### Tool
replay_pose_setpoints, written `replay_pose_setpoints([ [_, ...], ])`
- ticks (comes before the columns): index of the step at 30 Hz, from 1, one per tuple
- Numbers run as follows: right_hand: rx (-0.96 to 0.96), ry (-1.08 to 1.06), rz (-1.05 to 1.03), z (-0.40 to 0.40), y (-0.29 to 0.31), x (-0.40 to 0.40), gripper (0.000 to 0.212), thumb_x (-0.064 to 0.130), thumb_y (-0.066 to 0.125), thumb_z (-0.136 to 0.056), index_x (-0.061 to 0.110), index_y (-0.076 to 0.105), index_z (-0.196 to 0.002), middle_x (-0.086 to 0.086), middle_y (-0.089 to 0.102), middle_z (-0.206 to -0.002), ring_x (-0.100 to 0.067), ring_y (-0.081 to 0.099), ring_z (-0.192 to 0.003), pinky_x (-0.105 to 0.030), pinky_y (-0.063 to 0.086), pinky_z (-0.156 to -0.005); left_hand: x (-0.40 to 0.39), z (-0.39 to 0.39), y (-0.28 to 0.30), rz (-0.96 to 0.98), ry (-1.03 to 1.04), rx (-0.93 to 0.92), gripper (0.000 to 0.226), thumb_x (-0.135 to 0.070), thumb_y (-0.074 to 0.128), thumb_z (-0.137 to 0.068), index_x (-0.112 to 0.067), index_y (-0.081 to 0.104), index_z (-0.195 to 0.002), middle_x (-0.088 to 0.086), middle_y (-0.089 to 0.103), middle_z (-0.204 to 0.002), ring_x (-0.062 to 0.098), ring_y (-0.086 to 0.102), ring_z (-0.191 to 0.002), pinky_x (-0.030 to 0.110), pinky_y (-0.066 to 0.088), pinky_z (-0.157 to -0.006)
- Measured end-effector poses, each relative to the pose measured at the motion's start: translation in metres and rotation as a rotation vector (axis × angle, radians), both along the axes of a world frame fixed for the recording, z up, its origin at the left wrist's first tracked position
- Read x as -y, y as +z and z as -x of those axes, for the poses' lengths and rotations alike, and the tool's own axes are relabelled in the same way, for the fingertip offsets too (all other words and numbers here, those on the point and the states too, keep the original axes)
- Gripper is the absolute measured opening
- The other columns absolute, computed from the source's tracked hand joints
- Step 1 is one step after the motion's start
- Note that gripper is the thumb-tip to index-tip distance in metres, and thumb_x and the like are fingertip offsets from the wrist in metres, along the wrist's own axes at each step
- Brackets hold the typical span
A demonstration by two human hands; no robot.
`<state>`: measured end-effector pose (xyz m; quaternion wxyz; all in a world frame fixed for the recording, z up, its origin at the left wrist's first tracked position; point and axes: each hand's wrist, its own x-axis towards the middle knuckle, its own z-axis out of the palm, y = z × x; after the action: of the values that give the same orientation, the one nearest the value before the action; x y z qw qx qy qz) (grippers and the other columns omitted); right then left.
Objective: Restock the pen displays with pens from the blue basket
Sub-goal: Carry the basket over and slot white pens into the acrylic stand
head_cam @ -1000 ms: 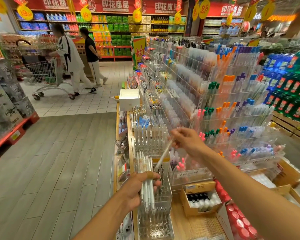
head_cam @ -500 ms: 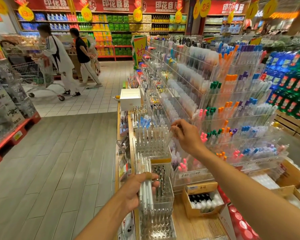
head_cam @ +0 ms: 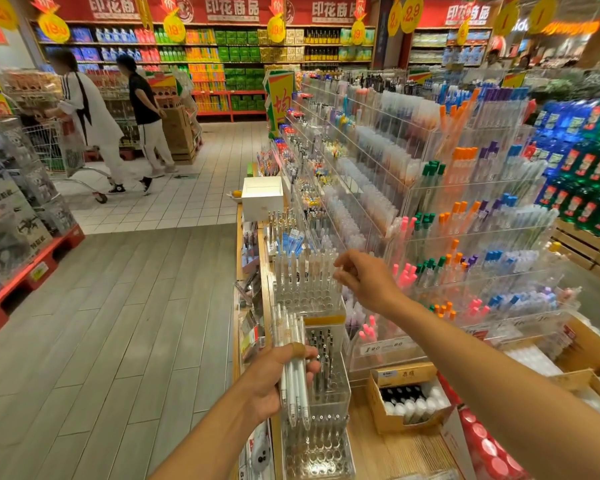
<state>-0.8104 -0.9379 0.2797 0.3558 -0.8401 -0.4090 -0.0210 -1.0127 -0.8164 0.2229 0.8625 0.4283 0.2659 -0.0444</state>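
Observation:
My left hand grips a bundle of white pens, held upright at the left side of a clear tiered pen display. The display's upper tier holds a row of white pens standing in holes. A middle tier has dark pens, and the bottom tier shows bare holes. My right hand hovers at the upper tier's right edge, its fingers loosely curled and holding nothing. The blue basket is not in view.
A tall acrylic rack of coloured pens rises to the right. A cardboard box of small bottles sits on the wooden counter, a white box farther back. Two people with a shopping cart walk in the far-left aisle.
My right hand carried one white pen up to the upper tier and let it go there. The left hand kept its bundle. The two people moved left.

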Motion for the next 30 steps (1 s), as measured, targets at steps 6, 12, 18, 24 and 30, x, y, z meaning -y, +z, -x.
replay_pose_setpoints([
  [6,-0.204,-0.113,0.068,0.003,0.004,0.005,0.026,0.020,0.076,-0.082,0.018,0.051,-0.088,0.008,0.057,-0.077,-0.005,0.058,-0.065,-0.015,0.042,-0.054,0.003,-0.001,0.004,-0.021,-0.002,-0.001,0.017,-0.004,0.076,-0.071,0.006,0.077,-0.085,0.022,0.069,-0.081,0.023,0.067,-0.062,0.029,0.060,-0.057],
  [12,-0.730,0.214,0.287,0.035,-0.005,0.014,0.021,0.025,0.061,-0.095,0.005,0.065,-0.097,-0.006,0.071,-0.089,-0.007,0.063,-0.064,-0.019,0.050,-0.058,0.008,-0.005,0.007,-0.040,-0.034,-0.004,0.022,-0.008,0.080,-0.065,0.005,0.079,-0.083,0.022,0.070,-0.080,0.022,0.068,-0.063,0.028,0.059,-0.056],
  [18,-0.824,0.165,0.116,0.060,-0.004,0.003,0.021,0.029,0.062,-0.094,0.008,0.065,-0.095,-0.003,0.061,-0.079,-0.010,0.053,-0.062,-0.023,0.046,-0.058,0.012,-0.010,0.010,-0.008,-0.036,0.028,0.036,-0.004,0.076,-0.067,0.012,0.070,-0.099,0.024,0.069,-0.080,0.025,0.070,-0.062,0.030,0.059,-0.054],
  [24,-0.877,0.175,0.094,0.060,-0.002,0.000,0.017,0.023,0.065,-0.092,0.009,0.056,-0.090,-0.001,0.059,-0.073,-0.010,0.056,-0.061,-0.023,0.045,-0.058,0.011,-0.008,0.007,-0.034,-0.049,0.010,0.039,-0.005,0.073,-0.066,0.012,0.069,-0.101,0.028,0.069,-0.087,0.030,0.069,-0.068,0.034,0.059,-0.059],
  [30,-0.830,0.226,-0.066,0.049,0.015,-0.003,0.014,0.012,0.064,-0.092,0.007,0.052,-0.095,-0.005,0.062,-0.072,-0.014,0.061,-0.064,-0.027,0.052,-0.066,0.005,-0.015,0.011,0.015,0.018,0.047,0.025,0.003,0.057,-0.087,0.011,0.063,-0.110,0.025,0.072,-0.087,0.028,0.071,-0.067,0.035,0.061,-0.060],
])
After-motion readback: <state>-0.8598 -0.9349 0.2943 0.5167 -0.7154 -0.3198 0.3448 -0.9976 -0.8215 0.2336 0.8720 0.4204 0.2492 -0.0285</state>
